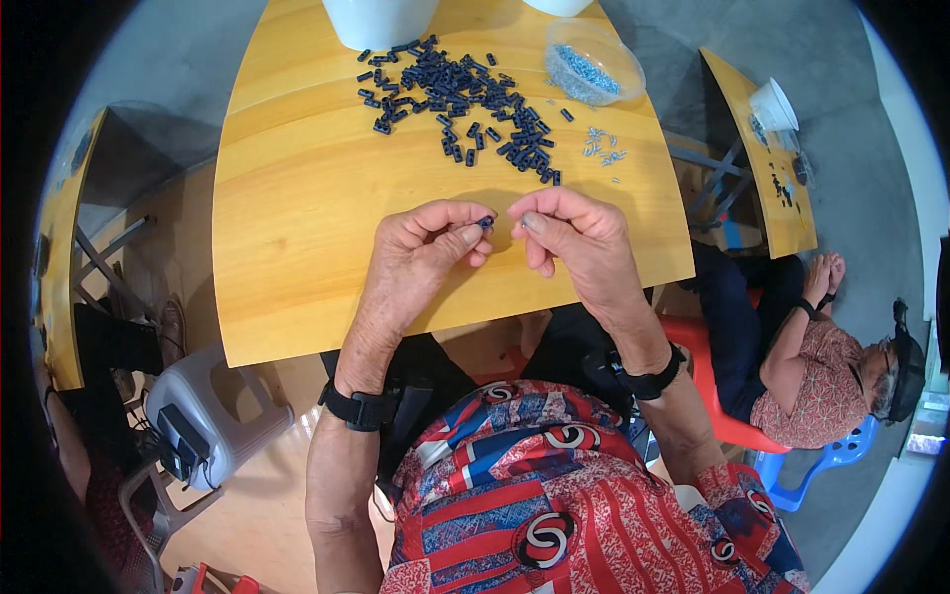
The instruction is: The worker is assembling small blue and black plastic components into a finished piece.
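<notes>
Above the near part of the wooden table [287,267], my left hand [421,257] pinches a small dark plastic piece [486,223] between thumb and forefinger. Just to its right, my right hand [579,238] has thumb and forefinger pressed together on a tiny silvery metal part [524,223], mostly covered by the fingertips. The two hands are close but apart. Beyond them lies a loose heap of similar dark plastic pieces [455,84]. Several small metal parts [602,148] are scattered to the right of the heap.
A clear round tub [625,84] with small metal parts stands at the far right of the table. A white bucket [381,20] stands at the far edge. Rightward, another person [826,386] sits by a second table [792,213]; a grey plastic chair [213,406] is at left.
</notes>
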`<state>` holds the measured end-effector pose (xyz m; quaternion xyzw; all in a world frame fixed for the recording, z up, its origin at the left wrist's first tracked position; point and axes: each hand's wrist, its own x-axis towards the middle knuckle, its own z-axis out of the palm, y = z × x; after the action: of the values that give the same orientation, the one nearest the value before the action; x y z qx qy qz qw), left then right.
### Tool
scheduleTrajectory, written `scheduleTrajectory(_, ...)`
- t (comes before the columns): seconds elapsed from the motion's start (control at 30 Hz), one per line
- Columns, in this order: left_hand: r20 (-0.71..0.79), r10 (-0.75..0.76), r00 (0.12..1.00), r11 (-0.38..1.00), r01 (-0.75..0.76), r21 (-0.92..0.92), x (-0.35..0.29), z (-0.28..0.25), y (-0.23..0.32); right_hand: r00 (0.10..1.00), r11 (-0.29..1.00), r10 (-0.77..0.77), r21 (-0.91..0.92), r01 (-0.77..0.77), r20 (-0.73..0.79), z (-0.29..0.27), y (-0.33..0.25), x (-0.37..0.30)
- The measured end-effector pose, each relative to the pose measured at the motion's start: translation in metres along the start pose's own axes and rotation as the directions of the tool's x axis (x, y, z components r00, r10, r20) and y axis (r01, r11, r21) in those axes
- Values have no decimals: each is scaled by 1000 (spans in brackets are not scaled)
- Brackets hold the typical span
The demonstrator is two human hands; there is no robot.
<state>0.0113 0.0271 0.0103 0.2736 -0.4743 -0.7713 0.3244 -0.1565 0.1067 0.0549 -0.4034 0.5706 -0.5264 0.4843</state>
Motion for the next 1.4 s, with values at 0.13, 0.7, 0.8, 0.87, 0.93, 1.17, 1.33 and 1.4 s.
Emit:
scheduleTrajectory(0.13,4,-18,1000,1000,18,-15,0,1,2,996,999,-27,43,31,-90,6,0,4)
scheduleTrajectory(0.7,-17,-55,998,995,53,-87,-1,-1,4,986,990,-100,90,112,-135,25,23,15)
scheduleTrajectory(0.8,-15,-30,999,994,28,-102,0,-1,0,980,988,-99,104,118,-172,27,23,14)
scheduleTrajectory(0.87,-14,-32,999,995,31,-94,0,-1,0,982,989,-99,96,116,-159,26,23,14)
scheduleTrajectory(0.93,-11,-34,999,996,33,-86,0,-1,0,984,990,-100,88,114,-147,25,24,14)
scheduleTrajectory(1.17,-23,-70,997,997,68,-48,1,-1,1,928,918,-347,-253,306,-139,24,26,15)
scheduleTrajectory(1.33,-20,-71,997,997,71,-40,0,-2,2,868,798,-487,-450,400,-92,25,28,15)
scheduleTrajectory(1.4,-22,-61,998,997,60,-45,0,-3,3,775,610,-632,-609,507,12,26,25,14)
